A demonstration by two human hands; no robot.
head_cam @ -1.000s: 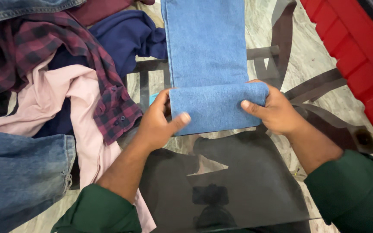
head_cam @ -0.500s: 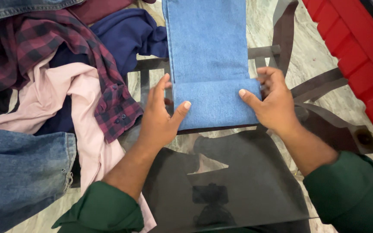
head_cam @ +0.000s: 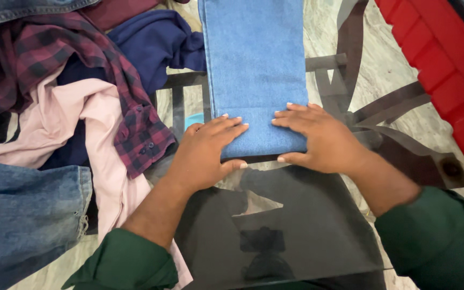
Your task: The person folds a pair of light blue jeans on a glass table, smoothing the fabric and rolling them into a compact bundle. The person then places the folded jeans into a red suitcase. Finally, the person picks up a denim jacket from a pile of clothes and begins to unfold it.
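Note:
A light blue denim garment [head_cam: 256, 59] lies in a long strip on a glass table [head_cam: 296, 225], its near end folded over. My left hand [head_cam: 208, 150] lies flat on the left part of that folded end, fingers together and stretched out. My right hand [head_cam: 318, 137] presses flat on the right part, thumb at the fold's near edge. Both hands rest on top of the cloth and hold nothing. Dark green sleeves cover both forearms.
A heap of clothes fills the left: a maroon plaid shirt [head_cam: 81, 64], a pink garment [head_cam: 76, 115], a navy top [head_cam: 151, 45] and darker blue jeans [head_cam: 22, 220]. A red ribbed object [head_cam: 447, 70] runs along the right. The table's dark frame shows through the glass.
My hands held the rolled end of the denim by its sides, laid it down as a fold, and now both palms press flat on top of it.

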